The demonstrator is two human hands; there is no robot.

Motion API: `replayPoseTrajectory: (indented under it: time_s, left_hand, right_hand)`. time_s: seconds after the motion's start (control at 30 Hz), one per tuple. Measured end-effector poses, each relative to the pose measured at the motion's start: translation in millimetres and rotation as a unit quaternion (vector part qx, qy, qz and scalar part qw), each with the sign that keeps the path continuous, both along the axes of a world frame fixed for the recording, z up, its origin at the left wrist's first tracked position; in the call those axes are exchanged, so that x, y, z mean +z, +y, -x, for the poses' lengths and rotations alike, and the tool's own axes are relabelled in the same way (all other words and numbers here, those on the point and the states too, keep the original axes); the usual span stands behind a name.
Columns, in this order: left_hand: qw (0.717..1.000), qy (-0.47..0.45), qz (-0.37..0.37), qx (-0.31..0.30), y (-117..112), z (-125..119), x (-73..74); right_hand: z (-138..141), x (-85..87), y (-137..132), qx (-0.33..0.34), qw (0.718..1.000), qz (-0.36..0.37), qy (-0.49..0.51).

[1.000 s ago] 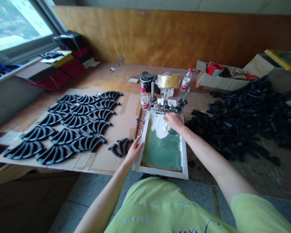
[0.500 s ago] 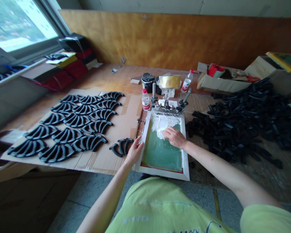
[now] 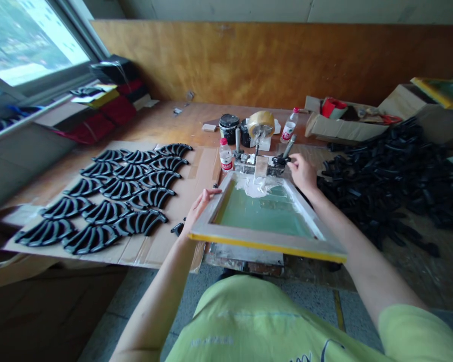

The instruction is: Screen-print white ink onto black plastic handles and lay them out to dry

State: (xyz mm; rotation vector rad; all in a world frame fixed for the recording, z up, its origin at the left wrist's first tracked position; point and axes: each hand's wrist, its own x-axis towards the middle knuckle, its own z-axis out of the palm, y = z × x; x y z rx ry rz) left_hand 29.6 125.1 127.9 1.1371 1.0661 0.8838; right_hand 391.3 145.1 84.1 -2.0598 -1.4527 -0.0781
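Observation:
A screen-printing frame (image 3: 249, 242) with green mesh tilts up, its near edge above the bench and its far end at the metal hinge clamps (image 3: 281, 161). My left hand (image 3: 201, 207) grips the frame's left side, fingers along its edge and partly hidden by it. Beyond the frame's right rail, my right hand (image 3: 302, 173) has its fingers apart beside the right clamp, with nothing visible in them. White ink (image 3: 262, 187) covers the mesh's far end, where a beige flat scraper (image 3: 261, 167) stands. Under the frame, a pale base (image 3: 249, 254) shows in part.
Rows of black curved ribbed pieces (image 3: 124, 186) lie on cardboard (image 3: 200, 176) at left. A heap of similar black pieces (image 3: 381, 186) is at right. Behind the frame stand bottles (image 3: 226, 155), black tubs (image 3: 229, 126) and a tape roll (image 3: 261, 124); an open carton (image 3: 343, 129) stands farther right.
The frame's near end has risen from the bench. My right hand has left the white ink and moved right to the clamp. The scraper now stands at the far end.

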Motion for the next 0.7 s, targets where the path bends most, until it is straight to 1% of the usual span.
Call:
replayPoseTrajectory:
  time_s: [0.03,0.07,0.1,0.13,0.17,0.2,0.23,0.27,0.3,0.37,0.4,0.43,0.47,0.5,0.53,0.57,0.6,0.63,0.67,0.7]
  left_hand:
    - [0.999,-0.038,-0.023,0.016,6,-8,10.0]
    - [0.996,-0.076,-0.043,0.024,12,-16,18.7]
    - [0.992,-0.106,-0.056,0.027,18,-24,25.5]
    - [0.99,-0.128,-0.06,0.025,22,-31,29.7]
    - [0.987,-0.144,-0.059,0.031,25,-37,30.8]
    - [0.985,-0.156,-0.054,0.045,25,-42,28.4]
    - [0.984,-0.163,-0.045,0.063,22,-46,22.4]
    - [0.984,-0.163,-0.026,0.073,16,-50,13.1]
    - [0.986,-0.152,0.012,0.065,6,-53,1.1]
    - [0.985,-0.111,0.132,0.003,-19,-59,-28.0]
    - [0.977,-0.091,0.192,-0.031,-33,-61,-43.2]
    - [0.967,-0.078,0.236,-0.049,-46,-61,-57.6]
    - [0.961,-0.072,0.261,-0.049,-58,-59,-70.9]
    - [0.961,-0.07,0.267,-0.034,-66,-53,-82.8]
    - [0.963,-0.064,0.26,-0.015,-71,-44,-93.4]
    - [0.968,-0.05,0.248,0.006,-72,-31,-103.0]
    - [0.972,-0.027,0.232,0.032,-71,-12,-111.8]
    - [0.974,0.005,0.218,0.061,-67,10,-120.2]
    - [0.973,0.047,0.205,0.095,-62,35,-128.2]
    - [0.966,0.104,0.198,0.126,-57,61,-135.8]
  right_hand:
    - [-9,-9.8,-10,-0.033,0.999,0.006,0.022]
    - [-14,-21.8,-20,-0.049,0.998,0.018,0.043]
    - [-15,-35.2,-30,-0.042,0.997,0.032,0.06]
    - [-10,-48.8,-40,-0.005,0.996,0.048,0.072]
    - [-1,-61.5,-48,0.049,0.994,0.06,0.076]
    - [12,-72.1,-55,0.113,0.989,0.07,0.068]
    - [27,-79.8,-61,0.165,0.982,0.077,0.051]
    - [44,-84.2,-66,0.199,0.976,0.079,0.03]
    - [61,-85.2,-72,0.213,0.974,0.076,0.009]
    - [98,-79.9,-83,0.193,0.98,0.053,-0.013]
    - [116,-75.5,-90,0.192,0.981,0.036,-0.016]
    - [132,-71.3,-96,0.213,0.977,0.02,-0.017]
    - [144,-68.0,-102,0.256,0.967,0.008,-0.017]
    - [151,-66.3,-107,0.309,0.951,0.003,-0.017]
    - [151,-66.3,-111,0.351,0.936,0.002,-0.014]
    - [143,-68.1,-113,0.362,0.932,0.007,-0.013]
    - [127,-71.7,-113,0.341,0.94,0.015,-0.013]
    - [104,-77.2,-112,0.277,0.96,0.023,-0.013]
    - [76,-84.4,-109,0.183,0.982,0.048,-0.027]
    - [46,-93.3,-106,0.128,0.99,0.057,-0.029]
